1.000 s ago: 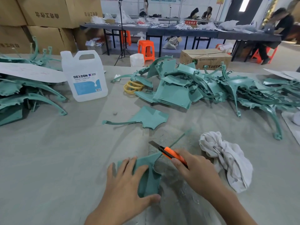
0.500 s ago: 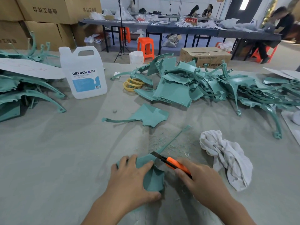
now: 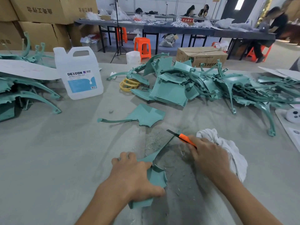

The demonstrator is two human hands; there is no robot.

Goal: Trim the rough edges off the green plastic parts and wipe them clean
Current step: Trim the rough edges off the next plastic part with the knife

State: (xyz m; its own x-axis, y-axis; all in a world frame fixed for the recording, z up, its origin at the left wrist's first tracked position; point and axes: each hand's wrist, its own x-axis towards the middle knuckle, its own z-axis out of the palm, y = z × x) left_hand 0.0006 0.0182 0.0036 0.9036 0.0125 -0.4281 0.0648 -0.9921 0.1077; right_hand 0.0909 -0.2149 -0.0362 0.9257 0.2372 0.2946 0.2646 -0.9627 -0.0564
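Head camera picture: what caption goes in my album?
Left hand grips a green plastic part; right hand holds an orange knife by its thin tip.

On the table (image 3: 48, 159), nearest the person, a plastic part (image 3: 156, 177) lies under the left hand (image 3: 133, 179); the right hand (image 3: 209, 155), to its right, holds a knife (image 3: 183, 137) at the part's far end; a rag (image 3: 233, 153) lies just right of that hand; a loose part (image 3: 144, 115) lies behind; further back, a jug (image 3: 79, 75) at left, a heap of parts (image 3: 203, 85) at right, rings (image 3: 129, 84) between.

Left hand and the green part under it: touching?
Touching. The head view shows the left hand lying on the green part, thumb across its surface, holding it down on the table; no gap shows.
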